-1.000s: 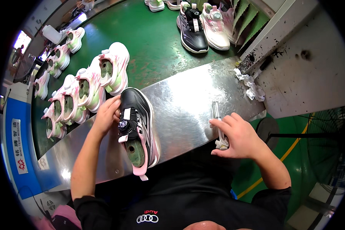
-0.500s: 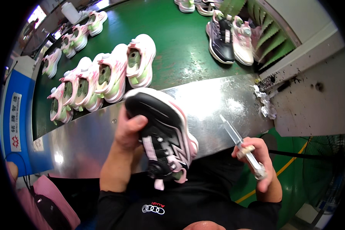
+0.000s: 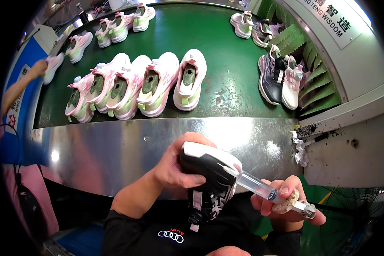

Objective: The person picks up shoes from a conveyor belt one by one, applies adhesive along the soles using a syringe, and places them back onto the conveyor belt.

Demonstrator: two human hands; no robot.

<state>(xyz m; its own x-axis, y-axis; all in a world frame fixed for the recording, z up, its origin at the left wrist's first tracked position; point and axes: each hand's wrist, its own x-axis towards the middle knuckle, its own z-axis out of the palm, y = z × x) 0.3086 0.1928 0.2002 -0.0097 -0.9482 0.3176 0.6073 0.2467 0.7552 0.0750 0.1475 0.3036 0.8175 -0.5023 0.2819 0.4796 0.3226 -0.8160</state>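
Observation:
My left hand grips a black sneaker by its toe, thumb across the upper. The shoe is tilted, with its white sole edge turned up toward my right. In my right hand is a clear plastic syringe, its plunger end wrapped in crumpled, stained material. The syringe's nozzle lies at the seam between sole and upper; whether it presses in is too small to tell. Clear liquid seems to be in the barrel. Both hands are over my lap, at the near edge of the metal ledge.
Several pink-and-white sneakers stand in a row on the green conveyor belt, more behind. A black sneaker and a pale pink one stand by the green strip curtain. At far left, another person's hand holds a sneaker.
The black sneaker has been tilted, and the syringe has come left until its nozzle meets the sole edge. My view has shifted. Another person's hand with a sneaker has appeared at left.

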